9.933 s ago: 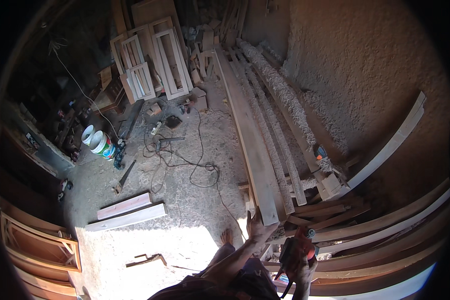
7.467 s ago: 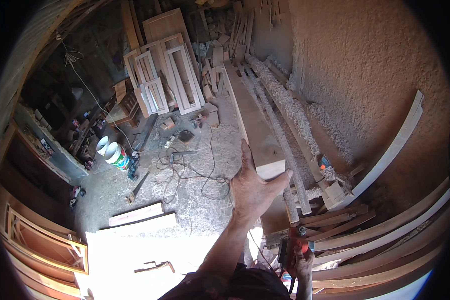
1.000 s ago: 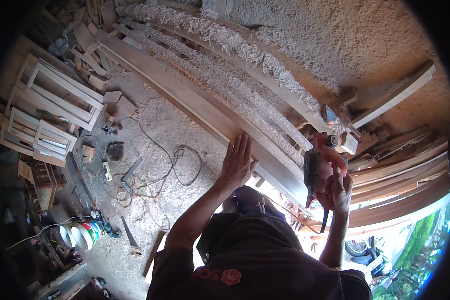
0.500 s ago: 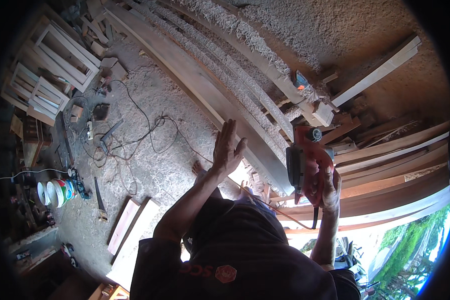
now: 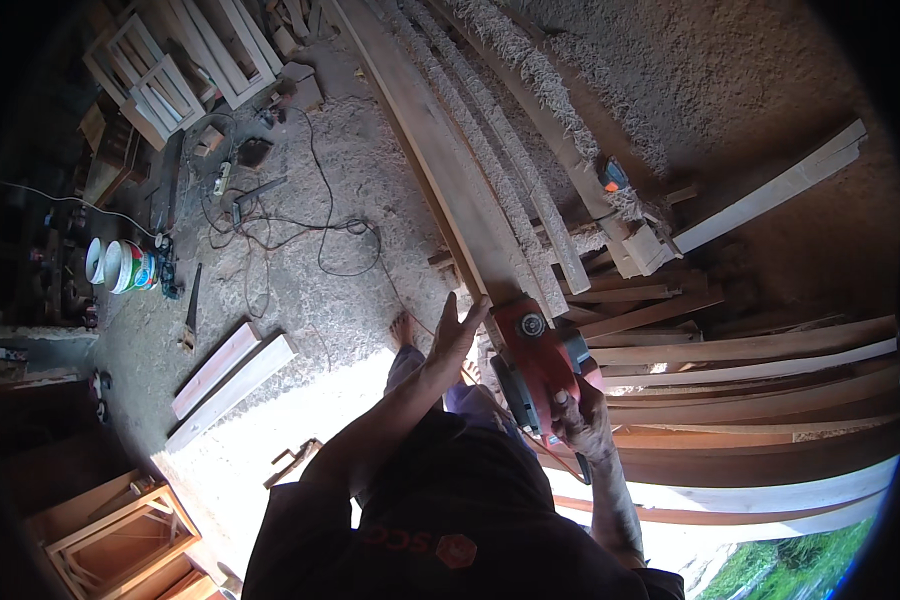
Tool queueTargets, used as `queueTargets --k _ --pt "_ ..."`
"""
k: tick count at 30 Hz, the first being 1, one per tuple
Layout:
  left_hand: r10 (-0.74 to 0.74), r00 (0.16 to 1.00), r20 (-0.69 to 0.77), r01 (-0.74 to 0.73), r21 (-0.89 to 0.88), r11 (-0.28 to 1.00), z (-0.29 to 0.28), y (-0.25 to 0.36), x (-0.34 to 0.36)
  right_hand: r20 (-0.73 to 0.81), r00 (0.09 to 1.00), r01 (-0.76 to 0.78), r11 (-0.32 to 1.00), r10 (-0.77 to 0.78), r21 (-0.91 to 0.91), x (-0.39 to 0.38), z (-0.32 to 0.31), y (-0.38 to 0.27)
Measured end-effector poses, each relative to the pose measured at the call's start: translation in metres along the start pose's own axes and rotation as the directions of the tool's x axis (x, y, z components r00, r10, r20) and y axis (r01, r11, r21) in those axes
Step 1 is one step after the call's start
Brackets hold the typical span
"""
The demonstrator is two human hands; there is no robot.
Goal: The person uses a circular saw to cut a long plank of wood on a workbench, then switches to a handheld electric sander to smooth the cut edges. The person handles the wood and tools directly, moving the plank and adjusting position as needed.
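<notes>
A red electric hand planer [image 5: 540, 350] rests at the near end of a long wooden board [image 5: 455, 165]. My right hand [image 5: 582, 418] is wrapped round its rear handle. Beside the planer's front, at the board's left edge, is my left hand [image 5: 457, 335], with its thumb and fingers apart. Its fingertips come close to the board; whether they touch it I cannot tell. The planer's sole and the board's near end beneath it are hidden. A cord trails from the planer's rear.
Shaving-covered planks [image 5: 535, 170] lie right of the board. Stacked long boards [image 5: 750, 400] fill the right side. Tangled cables [image 5: 310, 230], white buckets [image 5: 120, 266] and two short planks [image 5: 235, 385] are on the floor at left. Wooden frames [image 5: 155, 80] lean at the far left.
The planer has moved left and nearer to me, onto the board's end, in my right hand. My left hand has come down from over the board to its edge beside the planer. The view has shifted.
</notes>
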State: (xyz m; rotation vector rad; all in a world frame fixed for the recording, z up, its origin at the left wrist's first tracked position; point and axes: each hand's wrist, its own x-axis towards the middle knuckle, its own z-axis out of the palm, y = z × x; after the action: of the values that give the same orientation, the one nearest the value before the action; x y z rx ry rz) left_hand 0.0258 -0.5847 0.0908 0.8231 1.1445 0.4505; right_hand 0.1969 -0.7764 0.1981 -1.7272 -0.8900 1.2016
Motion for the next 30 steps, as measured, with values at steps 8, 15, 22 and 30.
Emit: queueTargets --k 8,15,22,30 --pt "0.166 0.983 0.076 -0.142 -0.258 0.956 0.056 0.028 -0.052 0.088 0.990 -0.118 0.991 0.112 0.062 -0.020 -0.007 0.002" --pt "0.192 0.981 -0.001 -0.191 -0.116 0.975 0.060 0.028 -0.063 0.053 0.999 -0.010 0.998 0.014 -0.063 -0.029 -0.005 0.012" --pt "0.225 0.974 -0.034 -0.228 -0.123 0.966 0.052 0.032 -0.043 0.055 0.998 -0.001 0.997 0.006 -0.082 -0.012 0.003 0.003" --pt "0.324 0.942 -0.087 -0.332 -0.085 0.940 0.040 0.037 -0.014 0.071 0.997 0.011 0.991 -0.001 -0.136 0.016 0.008 -0.004"
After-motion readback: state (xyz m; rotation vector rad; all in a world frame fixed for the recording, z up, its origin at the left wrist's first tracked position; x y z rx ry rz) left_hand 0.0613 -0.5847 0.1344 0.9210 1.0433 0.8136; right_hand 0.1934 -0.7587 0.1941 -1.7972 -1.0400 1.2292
